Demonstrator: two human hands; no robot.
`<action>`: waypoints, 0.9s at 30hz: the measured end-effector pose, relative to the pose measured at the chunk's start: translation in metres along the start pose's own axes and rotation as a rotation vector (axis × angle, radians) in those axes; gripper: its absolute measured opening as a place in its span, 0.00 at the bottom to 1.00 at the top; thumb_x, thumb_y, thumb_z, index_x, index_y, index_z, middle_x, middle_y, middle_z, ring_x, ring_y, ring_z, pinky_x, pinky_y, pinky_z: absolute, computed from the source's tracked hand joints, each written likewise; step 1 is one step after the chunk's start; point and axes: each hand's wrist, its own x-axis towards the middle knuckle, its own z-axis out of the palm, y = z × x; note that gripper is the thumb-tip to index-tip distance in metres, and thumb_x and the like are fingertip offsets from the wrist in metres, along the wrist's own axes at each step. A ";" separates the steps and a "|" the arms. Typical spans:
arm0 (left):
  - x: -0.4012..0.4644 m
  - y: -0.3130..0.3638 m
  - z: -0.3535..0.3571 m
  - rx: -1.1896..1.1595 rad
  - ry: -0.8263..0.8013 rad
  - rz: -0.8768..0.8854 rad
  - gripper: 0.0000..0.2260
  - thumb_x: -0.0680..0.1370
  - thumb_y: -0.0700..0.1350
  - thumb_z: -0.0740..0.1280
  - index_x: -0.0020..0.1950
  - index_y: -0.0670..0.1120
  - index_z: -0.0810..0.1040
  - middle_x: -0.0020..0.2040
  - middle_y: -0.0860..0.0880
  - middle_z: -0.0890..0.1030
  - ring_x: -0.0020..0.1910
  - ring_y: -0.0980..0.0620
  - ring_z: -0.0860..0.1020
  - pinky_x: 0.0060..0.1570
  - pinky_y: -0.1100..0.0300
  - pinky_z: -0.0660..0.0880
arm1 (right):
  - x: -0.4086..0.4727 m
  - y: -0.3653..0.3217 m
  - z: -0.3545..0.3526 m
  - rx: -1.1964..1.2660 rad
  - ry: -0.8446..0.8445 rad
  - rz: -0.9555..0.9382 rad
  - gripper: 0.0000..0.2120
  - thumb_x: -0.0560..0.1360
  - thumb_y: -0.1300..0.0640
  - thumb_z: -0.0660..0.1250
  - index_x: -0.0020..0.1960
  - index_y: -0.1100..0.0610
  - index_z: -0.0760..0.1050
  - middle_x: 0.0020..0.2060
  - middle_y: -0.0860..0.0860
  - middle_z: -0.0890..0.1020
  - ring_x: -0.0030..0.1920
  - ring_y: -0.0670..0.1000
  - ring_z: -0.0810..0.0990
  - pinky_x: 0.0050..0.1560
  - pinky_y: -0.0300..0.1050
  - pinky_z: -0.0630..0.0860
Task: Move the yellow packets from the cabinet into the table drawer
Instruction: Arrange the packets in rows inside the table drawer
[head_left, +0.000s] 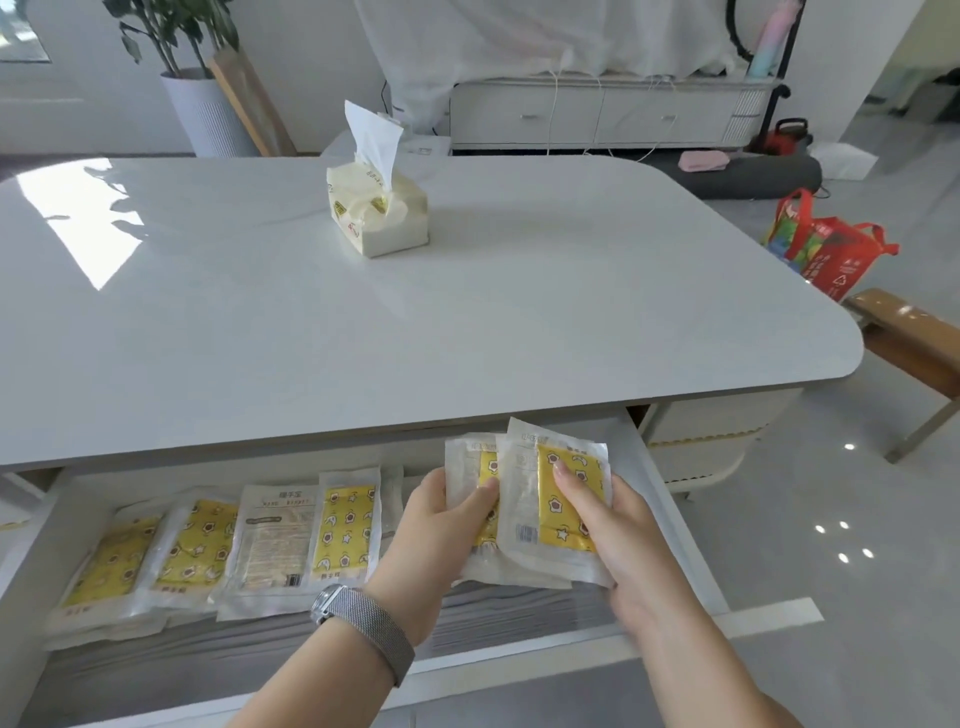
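1. Four yellow packets (249, 540) already lay in a row along the left and middle of the open table drawer (675, 519), flat, overlapping at the edges; we judged the task well along.
2. Still out: a small stack of packets (524, 499) held above the drawer's right part, under the counter (415, 322) edge. We could not count the stack exactly, at least two.
3. Cabinet not in view, so we could not tell how many remained there.
4. Our left hand (441, 525) gripped the stack's left side, thumb curled over the top.
5. Our right hand (613, 525) held the front packet, fingers (569, 483) pressed on its yellow face, rest curled under.
6. Tissue pack (376, 213) sat on the counter, well apart.
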 end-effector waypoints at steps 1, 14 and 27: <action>-0.001 0.000 0.001 0.004 -0.004 0.008 0.09 0.81 0.47 0.65 0.59 0.47 0.78 0.50 0.47 0.86 0.48 0.48 0.85 0.43 0.54 0.82 | 0.000 0.000 0.000 0.003 -0.008 0.003 0.14 0.75 0.48 0.70 0.57 0.53 0.79 0.48 0.51 0.87 0.49 0.51 0.86 0.49 0.49 0.82; -0.012 -0.011 0.003 -0.126 -0.186 -0.042 0.38 0.66 0.77 0.60 0.71 0.60 0.70 0.67 0.56 0.78 0.67 0.53 0.75 0.70 0.46 0.69 | -0.014 0.001 0.020 -0.080 -0.189 -0.101 0.17 0.76 0.50 0.67 0.65 0.49 0.73 0.51 0.46 0.85 0.51 0.45 0.84 0.44 0.36 0.80; 0.002 -0.002 -0.006 0.220 0.008 0.126 0.16 0.80 0.59 0.56 0.54 0.49 0.74 0.54 0.46 0.80 0.59 0.48 0.76 0.63 0.47 0.72 | -0.013 0.011 0.027 -0.085 -0.184 0.043 0.15 0.76 0.43 0.66 0.61 0.46 0.77 0.52 0.46 0.85 0.54 0.50 0.84 0.60 0.57 0.78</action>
